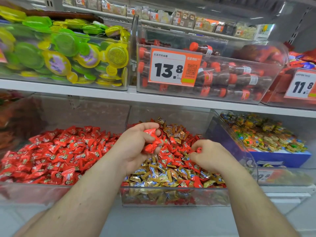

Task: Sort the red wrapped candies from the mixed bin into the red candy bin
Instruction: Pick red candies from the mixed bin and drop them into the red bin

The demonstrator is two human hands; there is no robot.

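While both forearms reached in from the lower edge, the left hand (136,144) was cupped palm-up over the mixed bin (174,196), its curled fingers gripping several red wrapped candies (152,140). The right hand (207,155) hovered just beside it, over the same bin, pinching one small red piece (198,149) at its fingertips. Both hands and forearms hid part of the mixed pile of red and gold wrappers beneath them. Immediately left stood the red candy bin (34,190), filled with red wrappers. To the right sat a clear bin of multicoloured sweets (266,134). On the shelf above stood a bin of green and yellow jelly cups (59,53), a bin of cola-bottle candies (230,77) and an orange price tag (172,66) reading 13.8.
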